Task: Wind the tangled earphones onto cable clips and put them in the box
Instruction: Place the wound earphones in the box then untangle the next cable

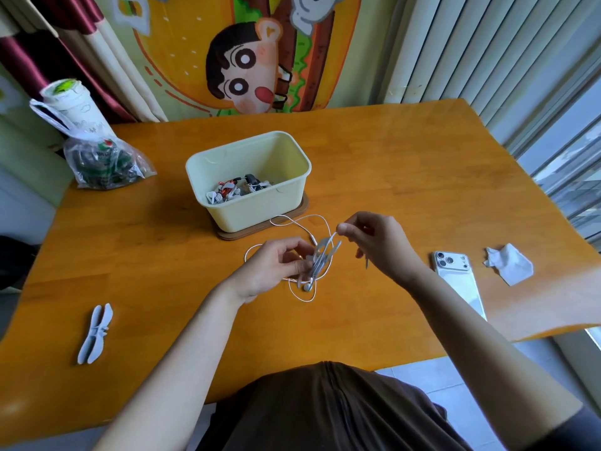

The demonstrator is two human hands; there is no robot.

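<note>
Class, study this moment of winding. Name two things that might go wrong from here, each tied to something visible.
1. The cable lies slack beside the box base; pulling with the right hand may snag it there.
2. The left hand holds the clip over loose crossing loops; they may knot.

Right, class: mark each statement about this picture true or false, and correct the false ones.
1. The left hand holds a cable clip. True.
2. The box is empty. False: wound earphones lie in it.
3. A spare clip lies on the table, at the person's left. True.
4. The phone lies in the box. False: it lies on the table, at the person's right.
5. The right hand rests flat on the table. False: it is raised and pinches the white cable.
</note>
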